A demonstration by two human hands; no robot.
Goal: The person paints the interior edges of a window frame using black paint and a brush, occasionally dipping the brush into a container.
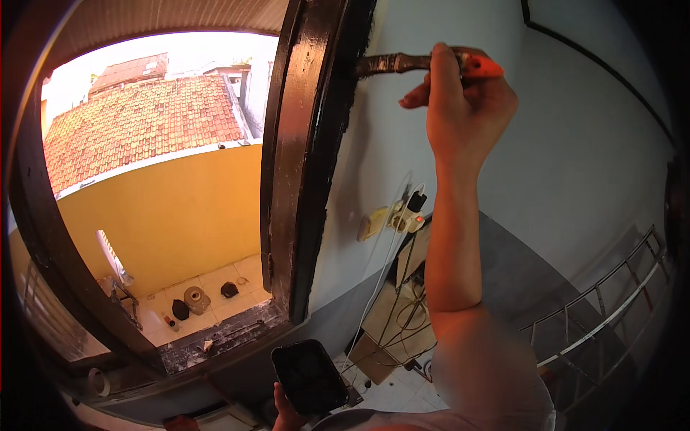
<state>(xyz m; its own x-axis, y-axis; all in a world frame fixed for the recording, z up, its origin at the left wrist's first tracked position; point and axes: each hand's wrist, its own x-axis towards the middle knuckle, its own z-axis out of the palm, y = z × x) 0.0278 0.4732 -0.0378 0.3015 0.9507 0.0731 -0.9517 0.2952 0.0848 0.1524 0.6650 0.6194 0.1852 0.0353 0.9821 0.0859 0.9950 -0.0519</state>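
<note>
High at the upper middle, my right hand (467, 100) is closed around the handle of a paintbrush (406, 63). The handle's end shows bright red-orange, and the dark bristles touch the outer edge of the window frame (327, 136), beside the pale wall. That frame is coated dark brown to black, glossy in places, with an uneven dark border along the wall. Low at the bottom, my left hand (286, 411) grips a black container (309, 377), rectangular with rounded corners. Its inside is dark, and I cannot make out what it holds. Most of the left fingers are hidden beneath it.
A socket with a plugged-in charger (415, 201) and white cable is on the wall. Below lie cardboard (377, 352) and looped cords. A metal rack (604, 316) stands at right. Debris lies on the window sill (223, 334); outside are a yellow wall (165, 223) and tiled roof (144, 129).
</note>
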